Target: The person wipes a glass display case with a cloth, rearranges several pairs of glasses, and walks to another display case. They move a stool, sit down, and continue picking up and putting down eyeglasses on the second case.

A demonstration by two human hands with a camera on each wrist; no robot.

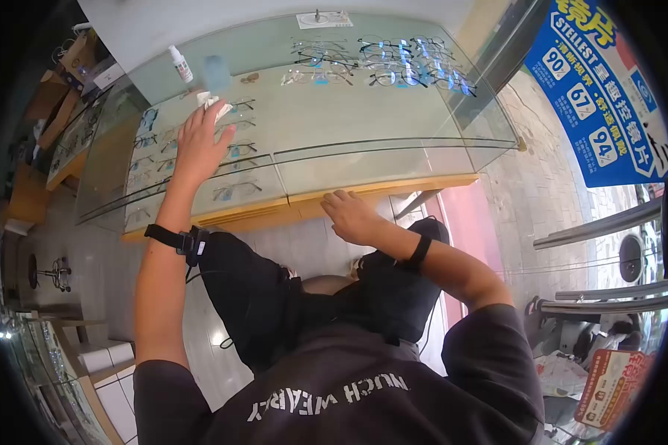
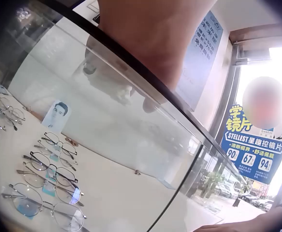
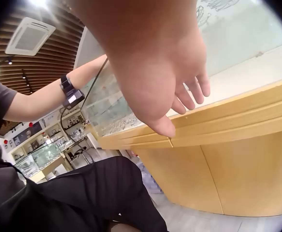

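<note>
A glass display case (image 1: 364,119) stands in front of the person. On its glass top, at the left, the left hand (image 1: 200,141) lies over a crumpled white cloth or tissue (image 1: 214,104), fingers extended onto it. The left wrist view shows the heel of that hand (image 2: 141,34) above the glass, its fingers partly hidden. At the case's front edge the right hand (image 1: 352,217) rests with relaxed, slightly bent fingers on the wooden trim (image 1: 416,183). In the right wrist view this hand (image 3: 155,82) holds nothing.
A white spray bottle (image 1: 179,65) stands behind the left hand. Rows of eyeglasses (image 1: 401,61) (image 2: 49,169) lie inside the case. A small white card (image 1: 324,20) is at the back, a blue poster (image 1: 601,96) at the right. A stool (image 1: 50,274) stands at far left.
</note>
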